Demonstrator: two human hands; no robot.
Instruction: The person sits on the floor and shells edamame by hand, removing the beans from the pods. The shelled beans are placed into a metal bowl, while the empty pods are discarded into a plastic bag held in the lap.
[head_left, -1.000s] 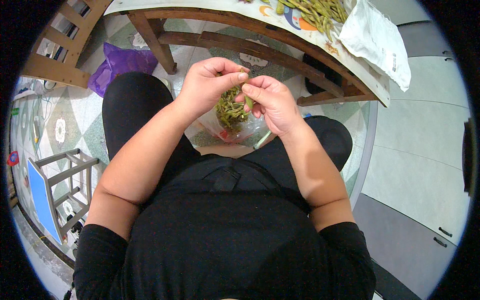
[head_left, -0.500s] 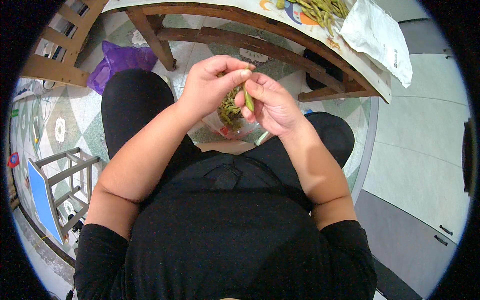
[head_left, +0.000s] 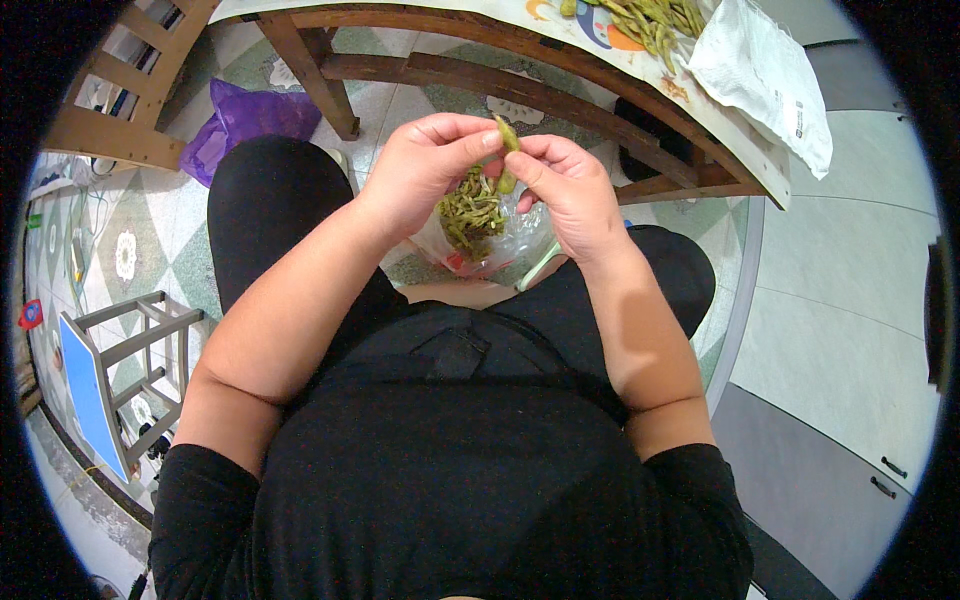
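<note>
Between my hands a green bean pod (head_left: pixel 507 135) stands upright. My left hand (head_left: pixel 425 165) pinches its upper part with thumb and forefinger. From the other side my right hand (head_left: pixel 570 190) grips the pod lower down, thumb across it and the other fingers curled behind. Below the hands, between my knees, a clear plastic bag (head_left: pixel 520 240) sits open on the floor. Many pods and green scraps (head_left: pixel 470 215) lie heaped in it, partly covered by my left hand.
Ahead is a wooden table (head_left: pixel 420 70) with a heap of pods (head_left: pixel 645 25) and a white bag (head_left: pixel 765 85) at its right. A purple bag (head_left: pixel 245 120) lies beyond my left knee. A blue-topped stool (head_left: pixel 95 395) lies tipped at left; pale cabinets (head_left: pixel 830 280) line the right.
My hands have drawn slightly apart, the right one shifting right. The pod has turned more upright between them, and more of the bag below shows.
</note>
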